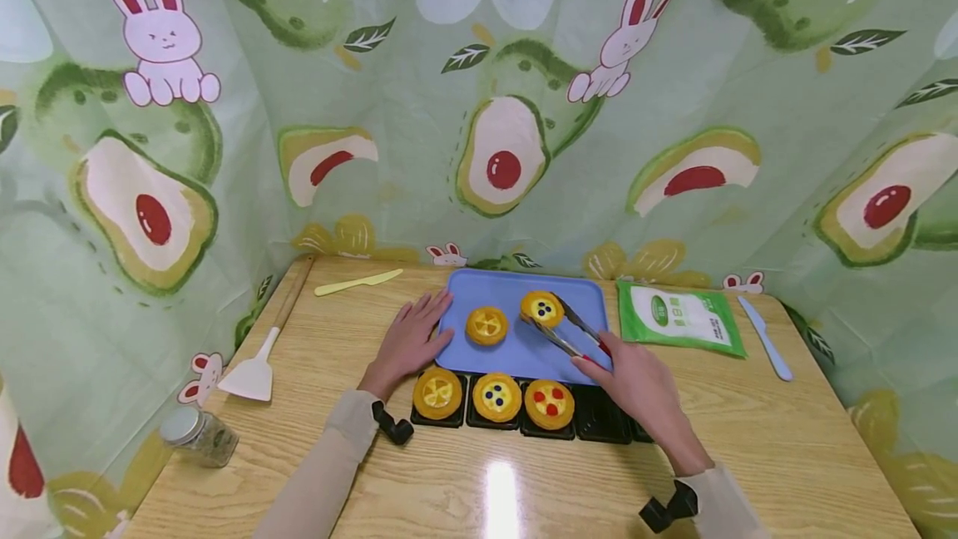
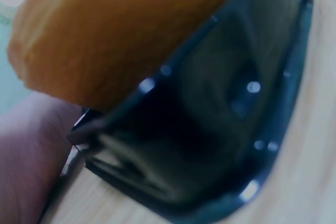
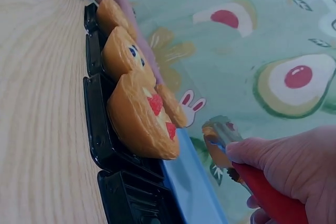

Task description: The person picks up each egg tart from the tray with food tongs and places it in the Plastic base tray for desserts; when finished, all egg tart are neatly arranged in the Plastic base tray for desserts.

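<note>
My right hand (image 1: 636, 377) grips red-handled tongs (image 3: 273, 195), whose tips hold a tart with blueberries (image 1: 542, 309). In the right wrist view, a gap shows between this tart and the blue tray (image 1: 524, 360), so it hangs above it. A tart with yellow fruit pieces (image 1: 486, 326) sits on the tray. My left hand (image 1: 407, 339) lies flat at the tray's left edge, fingers stretched out. Along the tray's near side, black plastic cups (image 1: 602, 416) stand in a row. They hold a yellow-fruit tart (image 1: 437, 394), a blueberry tart (image 1: 496, 398) and a red-fruit tart (image 1: 550, 405).
A green and white packet (image 1: 681, 318) and a blue knife (image 1: 765, 338) lie to the right. On the left are a yellow knife (image 1: 358, 282), a white spatula with a wooden handle (image 1: 254, 368) and a glass jar (image 1: 199, 436). A patterned curtain (image 1: 404, 90) surrounds the table.
</note>
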Tool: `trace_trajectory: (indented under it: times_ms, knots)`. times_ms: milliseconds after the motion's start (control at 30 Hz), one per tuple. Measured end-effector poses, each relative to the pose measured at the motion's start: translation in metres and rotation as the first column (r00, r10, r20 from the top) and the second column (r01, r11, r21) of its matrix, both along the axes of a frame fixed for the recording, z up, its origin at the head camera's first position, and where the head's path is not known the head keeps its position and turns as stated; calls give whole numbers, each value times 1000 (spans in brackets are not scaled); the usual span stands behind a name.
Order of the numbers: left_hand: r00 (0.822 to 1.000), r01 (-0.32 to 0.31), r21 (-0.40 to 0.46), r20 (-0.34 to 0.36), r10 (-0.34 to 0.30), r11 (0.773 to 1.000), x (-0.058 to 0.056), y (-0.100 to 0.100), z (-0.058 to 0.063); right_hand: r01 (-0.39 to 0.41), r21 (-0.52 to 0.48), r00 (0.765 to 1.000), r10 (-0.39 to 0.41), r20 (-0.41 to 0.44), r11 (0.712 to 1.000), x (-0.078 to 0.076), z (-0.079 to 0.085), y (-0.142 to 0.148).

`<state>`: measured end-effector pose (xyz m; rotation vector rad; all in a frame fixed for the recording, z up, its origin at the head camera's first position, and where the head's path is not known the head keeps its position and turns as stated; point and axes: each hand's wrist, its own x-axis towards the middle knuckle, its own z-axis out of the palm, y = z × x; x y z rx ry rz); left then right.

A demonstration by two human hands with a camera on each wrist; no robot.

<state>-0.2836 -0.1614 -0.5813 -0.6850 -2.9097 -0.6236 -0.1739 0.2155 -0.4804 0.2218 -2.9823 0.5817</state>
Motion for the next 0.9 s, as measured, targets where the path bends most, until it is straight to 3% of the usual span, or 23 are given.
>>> trace_trajectory:
  times_ms: [333, 633, 900]
  knots:
    - [1000, 1, 3, -3, -1, 1000, 0, 1, -3, 47, 21, 999, -46, -29, 999, 36, 13, 15]
    - [1000, -1, 10, 3, 1, 1000, -1, 2, 0, 130, 25, 991, -131, 29, 991, 69, 26, 35]
    - [1000, -1, 8, -5, 1, 1000, 1, 1, 1, 152, 70, 987, -155, 44, 986, 98, 26, 48]
